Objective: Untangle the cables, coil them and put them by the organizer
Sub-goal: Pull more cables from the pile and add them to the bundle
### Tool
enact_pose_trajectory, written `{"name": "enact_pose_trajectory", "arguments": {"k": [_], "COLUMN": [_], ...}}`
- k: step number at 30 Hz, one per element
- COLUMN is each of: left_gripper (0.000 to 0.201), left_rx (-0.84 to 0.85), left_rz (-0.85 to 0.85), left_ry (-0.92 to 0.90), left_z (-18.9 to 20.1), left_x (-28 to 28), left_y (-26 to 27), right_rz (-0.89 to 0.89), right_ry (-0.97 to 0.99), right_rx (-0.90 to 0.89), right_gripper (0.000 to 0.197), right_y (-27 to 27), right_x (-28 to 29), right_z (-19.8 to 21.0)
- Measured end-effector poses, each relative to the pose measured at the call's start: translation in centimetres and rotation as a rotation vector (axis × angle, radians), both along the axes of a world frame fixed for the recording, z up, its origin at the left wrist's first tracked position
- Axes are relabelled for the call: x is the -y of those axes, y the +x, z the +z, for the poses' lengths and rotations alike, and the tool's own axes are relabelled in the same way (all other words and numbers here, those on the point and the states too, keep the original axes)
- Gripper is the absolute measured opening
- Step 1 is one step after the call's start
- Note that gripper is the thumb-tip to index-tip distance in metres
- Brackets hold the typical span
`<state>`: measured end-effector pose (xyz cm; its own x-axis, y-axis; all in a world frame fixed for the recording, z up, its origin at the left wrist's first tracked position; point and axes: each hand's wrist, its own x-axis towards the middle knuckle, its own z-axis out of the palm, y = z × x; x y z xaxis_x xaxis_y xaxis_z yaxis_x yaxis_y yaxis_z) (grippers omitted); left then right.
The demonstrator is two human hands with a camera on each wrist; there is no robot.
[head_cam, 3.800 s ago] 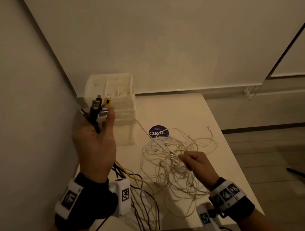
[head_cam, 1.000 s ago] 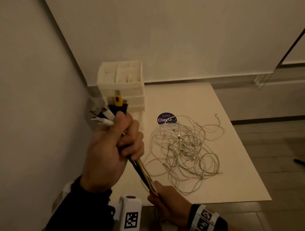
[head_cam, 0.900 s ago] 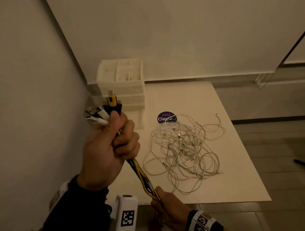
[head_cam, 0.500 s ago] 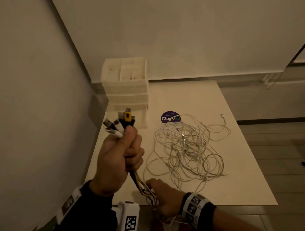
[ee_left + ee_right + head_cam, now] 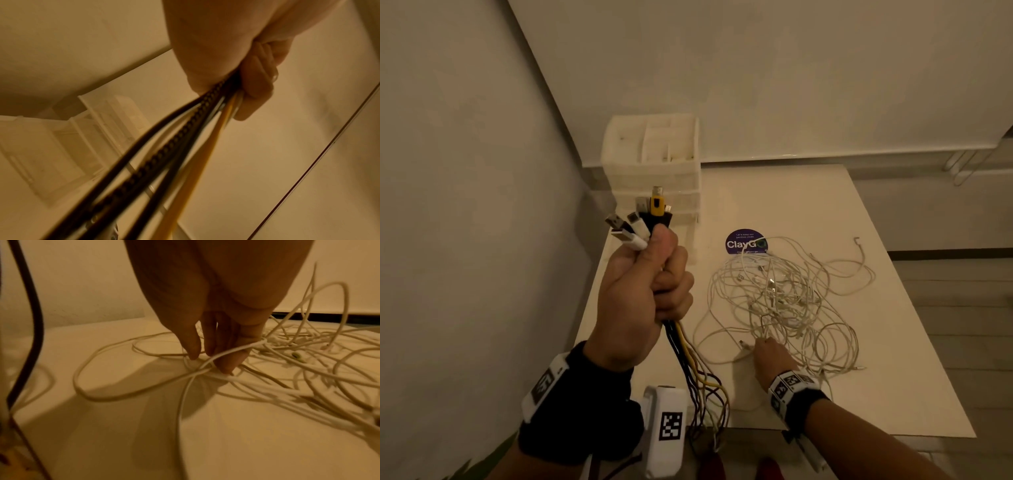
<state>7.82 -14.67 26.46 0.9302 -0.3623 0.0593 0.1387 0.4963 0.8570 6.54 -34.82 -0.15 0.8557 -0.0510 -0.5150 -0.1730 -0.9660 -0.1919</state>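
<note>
Head view, left hand: the left hand (image 5: 643,301) was raised in a fist round a bundle of dark and yellow cables (image 5: 688,363), plug ends sticking up above the thumb, the cords trailing down past the near edge of the surface (image 5: 808,198).
Head view, right hand: the right hand (image 5: 770,356) was low on the surface at the near edge of the white cable tangle (image 5: 784,301), fingers reaching into it.
Head view, organizer: the white drawer organizer (image 5: 652,161) stood in the far left corner by the wall, well apart from the tangle.
Head view, surroundings: a round purple sticker (image 5: 744,241) lay between organizer and tangle, its edge under a loop.
Left wrist view: fingers (image 5: 257,84) were curled tight on the bundle; dark, braided and yellow cords ran out below the fist.
Right wrist view: fingertips (image 5: 228,365) pressed down among crossing white strands, one loop lying over the fingers; whether a strand was actually pinched I cannot tell.
Risk: pulling one strand from this heap would probably tighten the knots or drag the whole tangle toward the edge.
Risk, bundle: the hanging cords could snag the white loops near the edge, and with one hand occupied nothing would hold the heap down.
</note>
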Motion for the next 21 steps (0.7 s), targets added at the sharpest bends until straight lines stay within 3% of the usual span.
{"name": "enact_pose_trajectory", "arguments": {"k": [5,8,9,12,15,18,21], "left_gripper": [0.041,0.041,0.042,0.042,0.041,0.041,0.043], "left_rx": [0.009,0.017,0.021,0.044,0.063,0.102,0.14], "left_rz": [-0.007,-0.009,-0.009,0.007,0.036,0.033,0.013], "left_ry": [0.023,0.04,0.046,0.076,0.093,0.113,0.135], "left_z": [-0.3,-0.1,-0.1,0.0,0.0,0.0,0.2], "left_x": [0.5,0.7,0.7,1.0,1.7,2.8,3.6], "left_y": [0.4,0.7,0.9,1.3,1.7,2.0,2.3], "right_rz": [-0.065,-0.199,-0.253,-0.469,-0.663,-0.46,-0.319], "right_ry": [0.008,0.094,0.142,0.397,0.636,0.486,0.275], "right_rx": [-0.039,-0.078,-0.066,0.002,0.056,0.075,0.252], "right_gripper": [0.03,0.022,0.012,0.022,0.019,0.025,0.016], "right_y": [0.3,2.0,2.7,4.8,5.8,6.2,7.2], "right_x": [0.1,0.6,1.0,3.0,4.6,5.7,6.8], "right_z": [0.7,2.3,3.2,6.1,9.4,11.3,12.7]}}
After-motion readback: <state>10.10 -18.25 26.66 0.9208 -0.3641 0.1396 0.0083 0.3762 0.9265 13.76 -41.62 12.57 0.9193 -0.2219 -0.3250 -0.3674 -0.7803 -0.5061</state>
